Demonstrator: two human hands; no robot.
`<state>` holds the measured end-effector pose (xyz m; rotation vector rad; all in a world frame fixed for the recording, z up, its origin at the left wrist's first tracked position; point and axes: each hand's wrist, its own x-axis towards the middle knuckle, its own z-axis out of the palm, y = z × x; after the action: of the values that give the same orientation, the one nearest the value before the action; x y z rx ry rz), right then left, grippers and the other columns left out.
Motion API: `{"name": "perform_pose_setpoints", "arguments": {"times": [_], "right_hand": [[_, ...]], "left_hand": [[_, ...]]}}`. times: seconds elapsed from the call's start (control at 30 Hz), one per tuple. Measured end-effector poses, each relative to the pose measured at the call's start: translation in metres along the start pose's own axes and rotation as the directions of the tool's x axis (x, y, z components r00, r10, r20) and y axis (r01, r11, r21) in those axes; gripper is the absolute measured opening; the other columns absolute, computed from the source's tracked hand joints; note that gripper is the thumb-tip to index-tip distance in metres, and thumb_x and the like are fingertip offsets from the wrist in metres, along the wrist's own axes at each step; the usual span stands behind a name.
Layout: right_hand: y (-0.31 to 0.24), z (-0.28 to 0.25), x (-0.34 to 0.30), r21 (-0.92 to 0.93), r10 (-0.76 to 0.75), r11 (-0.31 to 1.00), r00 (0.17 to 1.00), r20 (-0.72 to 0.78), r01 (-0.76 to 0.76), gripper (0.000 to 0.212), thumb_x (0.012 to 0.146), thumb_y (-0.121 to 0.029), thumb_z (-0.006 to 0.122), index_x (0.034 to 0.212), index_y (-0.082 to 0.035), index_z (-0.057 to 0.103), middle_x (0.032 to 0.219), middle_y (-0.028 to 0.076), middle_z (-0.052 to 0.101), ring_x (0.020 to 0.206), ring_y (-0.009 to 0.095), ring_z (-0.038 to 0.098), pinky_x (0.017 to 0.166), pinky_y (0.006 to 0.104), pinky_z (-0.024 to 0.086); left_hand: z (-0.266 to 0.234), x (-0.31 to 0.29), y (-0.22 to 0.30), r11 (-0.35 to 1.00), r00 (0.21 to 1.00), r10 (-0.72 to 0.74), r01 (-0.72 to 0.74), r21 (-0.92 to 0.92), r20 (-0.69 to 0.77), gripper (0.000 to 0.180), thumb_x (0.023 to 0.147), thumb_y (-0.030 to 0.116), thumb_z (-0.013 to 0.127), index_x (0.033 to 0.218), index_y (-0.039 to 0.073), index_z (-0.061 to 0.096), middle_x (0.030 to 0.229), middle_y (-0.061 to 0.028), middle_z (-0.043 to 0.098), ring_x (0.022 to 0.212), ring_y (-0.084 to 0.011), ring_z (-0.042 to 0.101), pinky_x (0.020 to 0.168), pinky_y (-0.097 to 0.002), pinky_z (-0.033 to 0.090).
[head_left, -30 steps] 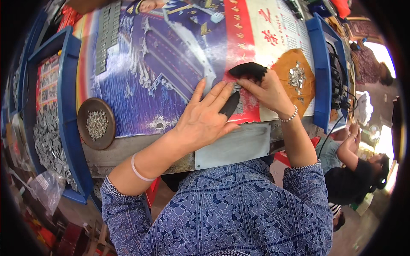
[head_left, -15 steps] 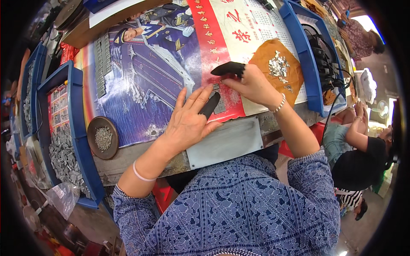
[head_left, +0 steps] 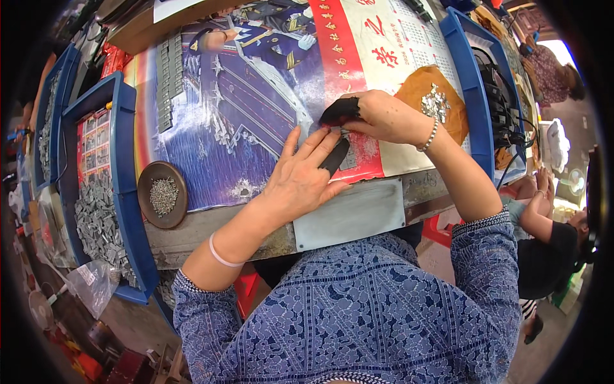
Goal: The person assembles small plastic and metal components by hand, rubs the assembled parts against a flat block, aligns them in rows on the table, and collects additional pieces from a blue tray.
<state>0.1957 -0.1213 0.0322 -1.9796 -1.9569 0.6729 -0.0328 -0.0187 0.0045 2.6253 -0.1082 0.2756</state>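
Note:
My left hand [head_left: 299, 176] lies palm down on a glossy poster sheet [head_left: 236, 157], fingers stretched out and a black cover on one finger. Under and beside that covered finger are small flat grey metal pieces [head_left: 347, 161]. Just beyond, my right hand [head_left: 390, 120] is closed in a pinch at the left fingertips, and it too wears a black finger cover. Whatever it pinches is hidden. To its right, small silvery pieces [head_left: 435, 102] are heaped on a brown cloth-like sheet [head_left: 410, 83].
A round brown dish [head_left: 146, 195] of tiny metal parts stands at left. Beyond it, a blue bin [head_left: 131, 211] holds many grey pieces. A row of grey pieces [head_left: 170, 80] lies on the poster. A metal plate [head_left: 352, 216] sits at the table edge; a blue tray [head_left: 470, 89] stands right.
My right hand has moved left and slightly nearer, up to my left fingertips. The left hand keeps its place on the pieces. The whole view has shifted a little.

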Motion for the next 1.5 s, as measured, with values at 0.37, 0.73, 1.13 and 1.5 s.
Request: {"name": "perform_pose_setpoints", "arguments": {"times": [0.37,0.73,1.13,1.5], "right_hand": [[0.001,0.002,-0.002,0.014,0.062,0.998,0.988,0.141,-0.064,0.027,0.090,-0.011,0.066,0.117,-0.004,0.066,0.102,0.018,0.070,0.087,0.039,0.064,0.079,0.0401,0.053],[-0.046,0.021,-0.099,0.592,0.453,0.802,0.733,-0.507,-0.086,0.019,0.093,-0.006,0.065,0.110,0.000,0.071,0.087,0.006,0.073,0.072,0.010,0.061,0.067,0.0267,0.050],[0.022,0.021,-0.186,0.657,0.664,0.738,0.343,-0.665,-0.154,0.021,0.093,-0.003,0.066,0.113,0.002,0.070,0.093,0.001,0.070,0.081,0.006,0.062,0.071,0.0208,0.050],[0.048,0.002,-0.154,0.018,0.289,0.937,0.747,-0.599,-0.348,0.025,0.085,-0.005,0.071,0.110,-0.007,0.071,0.098,0.016,0.066,0.091,0.035,0.064,0.079,0.0404,0.053]], "left_hand": [[-0.001,0.000,0.001,0.999,0.999,0.036,-0.036,0.015,-0.018,0.056,0.086,0.040,0.071,0.122,-0.003,0.066,0.143,-0.0192,0.050,0.136,-0.0334,0.043,0.113,-0.0605,0.030],[-0.003,0.003,0.002,0.999,0.999,0.036,-0.036,0.000,-0.016,0.059,0.082,0.039,0.074,0.117,-0.007,0.067,0.151,-0.0178,0.043,0.138,-0.0325,0.043,0.115,-0.0576,0.028],[-0.012,-0.011,0.018,0.979,0.976,-0.125,0.093,-0.182,-0.179,0.055,0.083,0.005,0.074,0.135,-0.002,0.057,0.151,-0.0240,0.042,0.134,-0.0402,0.047,0.111,-0.0431,0.040],[-0.021,-0.028,0.124,0.926,0.960,-0.194,0.112,-0.360,-0.202,0.043,0.080,-0.005,0.073,0.122,-0.005,0.065,0.136,-0.0214,0.059,0.116,-0.0360,0.064,0.098,-0.0382,0.052]]}}
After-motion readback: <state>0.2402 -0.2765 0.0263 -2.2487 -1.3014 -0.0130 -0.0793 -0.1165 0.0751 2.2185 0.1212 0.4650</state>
